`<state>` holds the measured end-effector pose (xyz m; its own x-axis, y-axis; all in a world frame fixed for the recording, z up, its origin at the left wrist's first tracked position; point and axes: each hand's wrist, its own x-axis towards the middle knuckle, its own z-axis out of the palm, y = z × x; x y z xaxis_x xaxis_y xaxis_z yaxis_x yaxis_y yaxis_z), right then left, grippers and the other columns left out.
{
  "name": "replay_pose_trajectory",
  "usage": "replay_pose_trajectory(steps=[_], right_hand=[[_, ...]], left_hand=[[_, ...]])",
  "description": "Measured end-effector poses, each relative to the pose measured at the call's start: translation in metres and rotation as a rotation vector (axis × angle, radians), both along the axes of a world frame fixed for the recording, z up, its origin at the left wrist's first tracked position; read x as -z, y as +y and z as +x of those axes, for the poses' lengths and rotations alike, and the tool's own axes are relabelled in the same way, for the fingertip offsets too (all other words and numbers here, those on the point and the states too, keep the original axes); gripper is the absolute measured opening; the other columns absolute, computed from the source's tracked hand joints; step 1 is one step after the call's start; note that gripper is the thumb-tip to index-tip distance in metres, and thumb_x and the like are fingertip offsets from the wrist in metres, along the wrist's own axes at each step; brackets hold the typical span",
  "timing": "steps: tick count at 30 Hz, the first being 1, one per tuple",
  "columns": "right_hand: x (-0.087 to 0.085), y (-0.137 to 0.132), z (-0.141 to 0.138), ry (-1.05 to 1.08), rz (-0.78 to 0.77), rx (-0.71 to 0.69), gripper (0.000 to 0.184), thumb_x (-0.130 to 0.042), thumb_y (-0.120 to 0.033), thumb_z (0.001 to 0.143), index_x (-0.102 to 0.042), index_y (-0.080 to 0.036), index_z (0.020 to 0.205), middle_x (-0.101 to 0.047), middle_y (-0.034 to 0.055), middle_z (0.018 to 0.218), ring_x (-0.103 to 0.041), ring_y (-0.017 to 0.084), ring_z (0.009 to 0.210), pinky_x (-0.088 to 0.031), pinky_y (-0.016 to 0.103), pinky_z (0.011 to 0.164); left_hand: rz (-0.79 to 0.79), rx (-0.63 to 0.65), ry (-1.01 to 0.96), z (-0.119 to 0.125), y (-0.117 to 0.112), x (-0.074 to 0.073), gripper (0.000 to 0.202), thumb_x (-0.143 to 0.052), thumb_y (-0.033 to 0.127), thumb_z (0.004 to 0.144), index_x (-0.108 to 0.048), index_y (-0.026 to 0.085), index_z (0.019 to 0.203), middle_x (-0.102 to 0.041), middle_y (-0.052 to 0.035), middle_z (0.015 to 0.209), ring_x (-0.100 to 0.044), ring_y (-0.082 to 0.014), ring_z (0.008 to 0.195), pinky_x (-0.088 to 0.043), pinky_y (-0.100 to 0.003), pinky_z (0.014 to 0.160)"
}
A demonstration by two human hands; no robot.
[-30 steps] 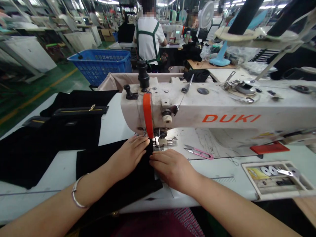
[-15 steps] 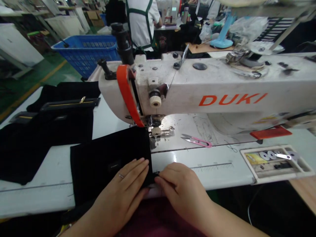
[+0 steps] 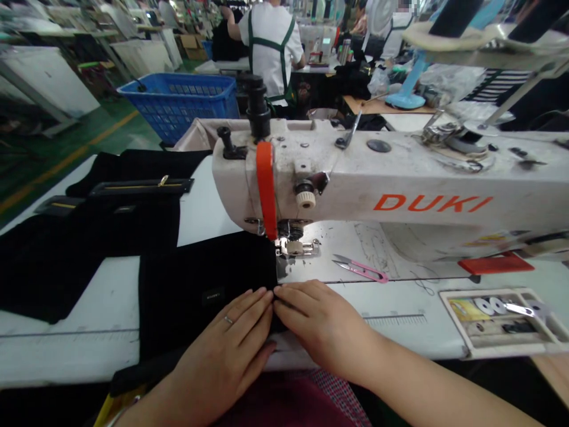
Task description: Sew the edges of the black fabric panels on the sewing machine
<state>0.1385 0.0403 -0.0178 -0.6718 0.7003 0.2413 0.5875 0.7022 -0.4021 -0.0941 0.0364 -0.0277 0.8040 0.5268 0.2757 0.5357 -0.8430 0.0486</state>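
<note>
A black fabric piece with a small dark label lies on the sewing table, its far right corner at the presser foot of the sewing machine. My left hand rests flat on its near right part, fingers stretched and thumb apart. At the right edge my right hand closes its fingers on the fabric, fingertips touching those of my left hand. Its thumb is hidden. Pink-handled thread snips lie on the machine bed, right of the needle area.
More black fabric pieces with a zipper strip lie at left. A tray of bobbins and a red block are at right. Behind the machine are a blue basket and a person seen from behind.
My right hand has moved slightly up along the fabric's right edge, its fingertips now meeting my left hand's. The left hand stays flat on the fabric. The view has tilted upward.
</note>
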Motion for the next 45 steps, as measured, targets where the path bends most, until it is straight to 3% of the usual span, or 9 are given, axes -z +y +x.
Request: replay_pose_trajectory(steps=[18, 24, 31, 34, 38, 41, 45], right_hand=[[-0.002, 0.046, -0.005, -0.061, 0.019, 0.096, 0.035, -0.054, -0.007, 0.092, -0.064, -0.013, 0.124, -0.066, 0.0112, 0.123, -0.059, 0.027, 0.114, -0.049, 0.041, 0.101], [0.0, 0.053, -0.006, -0.077, 0.011, 0.238, 0.042, -0.055, -0.009, 0.084, -0.067, -0.016, 0.123, -0.065, 0.013, 0.112, -0.055, 0.03, 0.105, -0.051, 0.043, 0.092], [0.007, 0.055, -0.009, -0.068, 0.053, 0.278, 0.044, -0.053, -0.01, 0.083, -0.066, -0.015, 0.124, -0.065, 0.0139, 0.106, -0.054, 0.029, 0.097, -0.049, 0.042, 0.083], [0.008, 0.054, -0.006, -0.004, 0.079, 0.28, 0.037, -0.052, -0.011, 0.084, -0.067, -0.015, 0.117, -0.064, 0.013, 0.101, -0.054, 0.028, 0.093, -0.048, 0.04, 0.079], [0.005, 0.057, 0.002, 0.06, 0.167, 0.358, 0.018, -0.05, -0.016, 0.093, -0.067, -0.015, 0.093, -0.063, 0.0118, 0.092, -0.053, 0.026, 0.09, -0.046, 0.039, 0.078], [0.001, 0.063, 0.005, -0.03, 0.198, 0.418, 0.023, -0.05, -0.024, 0.098, -0.064, -0.016, 0.082, -0.063, 0.0098, 0.085, -0.054, 0.025, 0.084, -0.044, 0.038, 0.076], [0.001, 0.07, 0.005, -0.103, 0.19, 0.463, 0.028, -0.056, -0.032, 0.098, -0.064, -0.017, 0.075, -0.062, 0.0075, 0.08, -0.055, 0.023, 0.077, -0.041, 0.035, 0.07]], left_hand=[[-0.038, 0.119, -0.068, -0.002, 0.083, -0.001, 0.032, -0.052, 0.022, 0.098, -0.062, 0.007, 0.123, -0.062, -0.0183, 0.133, -0.055, -0.0281, 0.13, -0.047, -0.046, 0.113], [-0.009, 0.146, -0.123, 0.001, 0.107, 0.002, 0.029, -0.053, 0.021, 0.097, -0.061, 0.008, 0.122, -0.064, -0.0168, 0.125, -0.057, -0.0278, 0.125, -0.05, -0.044, 0.109], [-0.034, 0.133, -0.116, 0.0, 0.118, 0.007, 0.03, -0.051, 0.028, 0.102, -0.06, 0.011, 0.125, -0.065, -0.0142, 0.121, -0.059, -0.0258, 0.123, -0.049, -0.044, 0.108], [-0.044, 0.166, -0.101, -0.01, 0.129, 0.008, 0.03, -0.049, 0.029, 0.104, -0.062, 0.015, 0.127, -0.066, -0.0108, 0.123, -0.06, -0.0231, 0.123, -0.048, -0.043, 0.11], [-0.051, 0.218, -0.132, -0.024, 0.146, 0.007, 0.03, -0.051, 0.033, 0.103, -0.065, 0.023, 0.128, -0.067, -0.008, 0.127, -0.058, -0.0223, 0.126, -0.044, -0.045, 0.114], [-0.082, 0.215, -0.172, -0.027, 0.147, 0.007, 0.028, -0.055, 0.034, 0.102, -0.068, 0.025, 0.125, -0.07, -0.0061, 0.124, -0.061, -0.0227, 0.122, -0.047, -0.045, 0.111], [-0.149, 0.142, -0.252, -0.02, 0.132, 0.008, 0.024, -0.053, 0.026, 0.102, -0.071, 0.02, 0.118, -0.073, -0.0061, 0.114, -0.067, -0.0201, 0.11, -0.054, -0.04, 0.101]])
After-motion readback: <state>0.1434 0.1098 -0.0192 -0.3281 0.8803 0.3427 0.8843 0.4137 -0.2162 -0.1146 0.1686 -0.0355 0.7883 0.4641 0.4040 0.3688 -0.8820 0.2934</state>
